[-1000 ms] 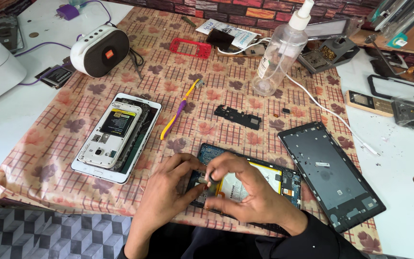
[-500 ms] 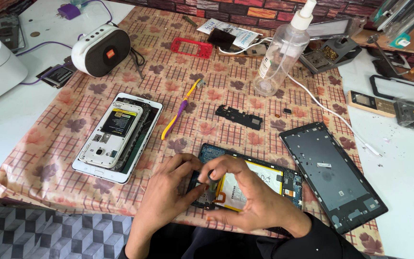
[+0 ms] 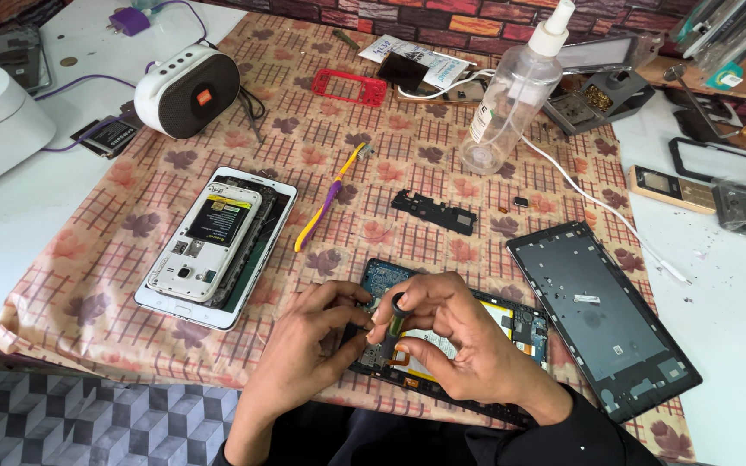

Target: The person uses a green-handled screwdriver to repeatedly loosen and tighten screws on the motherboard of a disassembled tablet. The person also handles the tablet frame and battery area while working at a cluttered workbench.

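far left, a white speaker (image 3: 187, 91) with a dark grille and an orange patch sits at the cloth's top edge, and below it a white opened phone (image 3: 215, 246) with a black-and-yellow labelled battery lies flat. moving in, the left hand (image 3: 308, 345) comes up from the bottom edge, fingers curled and pinching the left side of the opened tablet (image 3: 451, 332), steadying it. right beside it the right hand (image 3: 451, 332) arches over the board, thumb and fingers closed round a small dark screwdriver (image 3: 397, 315) held upright, tip down on the tablet near the cloth's front edge. above, a clear spray bottle (image 3: 511, 95) with a pale label stands. far right, a dark tablet back cover (image 3: 602, 315) lies tilted, just beside the tablet
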Action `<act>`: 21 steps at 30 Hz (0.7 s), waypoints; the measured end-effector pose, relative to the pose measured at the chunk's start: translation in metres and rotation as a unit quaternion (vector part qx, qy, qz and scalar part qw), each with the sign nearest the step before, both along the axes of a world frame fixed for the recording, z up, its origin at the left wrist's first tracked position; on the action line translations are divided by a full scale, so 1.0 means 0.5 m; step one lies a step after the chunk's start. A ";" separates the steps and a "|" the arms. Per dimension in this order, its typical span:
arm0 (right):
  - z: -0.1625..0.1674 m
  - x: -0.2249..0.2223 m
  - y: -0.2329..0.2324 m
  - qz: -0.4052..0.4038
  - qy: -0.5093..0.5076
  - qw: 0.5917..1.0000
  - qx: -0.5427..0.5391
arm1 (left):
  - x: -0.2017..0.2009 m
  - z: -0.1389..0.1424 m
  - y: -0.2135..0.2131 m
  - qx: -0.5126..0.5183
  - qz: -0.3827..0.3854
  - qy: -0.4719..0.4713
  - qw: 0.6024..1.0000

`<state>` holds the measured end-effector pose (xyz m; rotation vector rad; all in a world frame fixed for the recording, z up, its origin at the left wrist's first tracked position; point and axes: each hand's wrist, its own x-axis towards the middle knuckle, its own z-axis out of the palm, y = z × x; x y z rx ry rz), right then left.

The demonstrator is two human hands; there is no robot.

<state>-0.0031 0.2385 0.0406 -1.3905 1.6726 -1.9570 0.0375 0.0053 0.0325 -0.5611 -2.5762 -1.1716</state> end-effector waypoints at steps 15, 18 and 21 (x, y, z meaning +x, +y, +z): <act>0.014 -0.014 0.006 -0.080 -0.009 0.990 -0.118 | 0.004 0.000 -0.013 0.055 -0.092 -0.007 0.994; 0.013 -0.014 0.003 -0.076 -0.005 0.990 -0.120 | 0.004 -0.005 -0.012 0.083 -0.095 -0.006 0.992; 0.013 -0.012 -0.001 -0.067 -0.002 0.992 -0.105 | 0.005 -0.010 -0.011 0.076 -0.084 0.006 0.994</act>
